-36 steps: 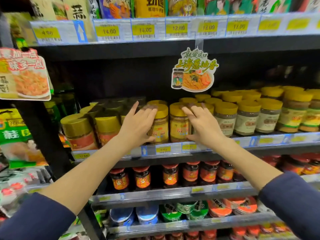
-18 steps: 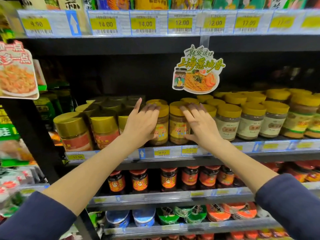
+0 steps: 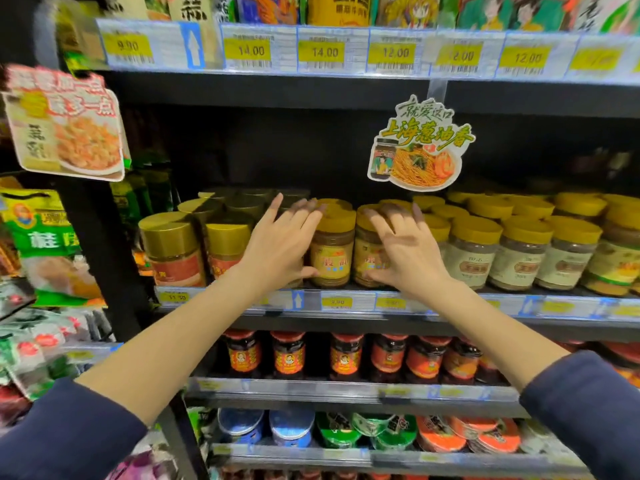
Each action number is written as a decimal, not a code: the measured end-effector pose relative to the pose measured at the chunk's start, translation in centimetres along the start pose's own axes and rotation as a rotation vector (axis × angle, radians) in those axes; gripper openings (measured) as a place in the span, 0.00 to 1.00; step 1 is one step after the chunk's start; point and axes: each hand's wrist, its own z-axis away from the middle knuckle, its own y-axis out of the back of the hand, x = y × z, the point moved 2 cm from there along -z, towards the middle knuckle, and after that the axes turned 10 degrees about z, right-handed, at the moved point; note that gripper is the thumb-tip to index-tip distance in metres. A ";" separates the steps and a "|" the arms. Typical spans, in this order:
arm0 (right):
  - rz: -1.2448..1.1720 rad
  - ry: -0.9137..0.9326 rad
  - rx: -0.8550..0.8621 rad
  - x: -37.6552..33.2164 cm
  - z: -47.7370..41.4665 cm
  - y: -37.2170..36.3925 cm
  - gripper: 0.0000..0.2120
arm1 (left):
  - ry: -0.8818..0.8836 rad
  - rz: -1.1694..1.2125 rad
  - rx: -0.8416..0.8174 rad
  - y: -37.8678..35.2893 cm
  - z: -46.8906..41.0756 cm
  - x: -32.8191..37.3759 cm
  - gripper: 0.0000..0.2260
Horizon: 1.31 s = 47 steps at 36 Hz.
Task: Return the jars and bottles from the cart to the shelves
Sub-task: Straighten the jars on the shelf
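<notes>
Two brown-paste jars with yellow lids stand side by side at the front of the middle shelf (image 3: 346, 308). My left hand (image 3: 280, 247) lies against the left side of the left jar (image 3: 334, 258), fingers spread, thumb touching its lower edge. Fingers apart in the same way, my right hand (image 3: 407, 252) covers the right side of the right jar (image 3: 365, 252), its thumb low on the jar's front. Neither hand is closed around a jar. Both jars stand upright on the shelf. The cart is out of view.
Gold-lidded jars (image 3: 173, 251) crowd the shelf to the left, and white-labelled yellow-lidded jars (image 3: 519, 258) fill the right. A noodle sign (image 3: 419, 147) hangs above the jars. Red-lidded chili jars (image 3: 346, 355) line the shelf below, with bowl packs (image 3: 336, 431) under them. Hanging packets fill the left rack.
My fingers have spread and lifted off the two jars' lids, and both hands have loosened from the jars. The jars stay where they were on the shelf.
</notes>
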 end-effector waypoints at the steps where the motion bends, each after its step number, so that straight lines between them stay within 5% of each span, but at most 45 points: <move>1: -0.005 0.001 -0.003 -0.5 -0.2 0.4 0.49 | -0.005 0.005 0.008 0.0 0.3 -0.5 0.48; 7: -0.122 0.027 0.014 -4.3 -1.5 2.4 0.46 | -0.026 0.003 0.043 1.1 2.6 -4.0 0.46; 20: -0.078 0.030 0.096 -11.8 -2.6 3.3 0.49 | 0.033 -0.036 -0.203 2.9 7.2 -9.3 0.47; 31: -0.070 0.011 -0.006 -12.8 -3.2 2.9 0.43 | 0.094 -0.043 -0.293 2.1 6.8 -9.0 0.46; 47: -0.001 0.023 0.117 -12.6 -3.9 1.5 0.44 | 0.115 -0.026 -0.236 1.6 6.1 -8.2 0.42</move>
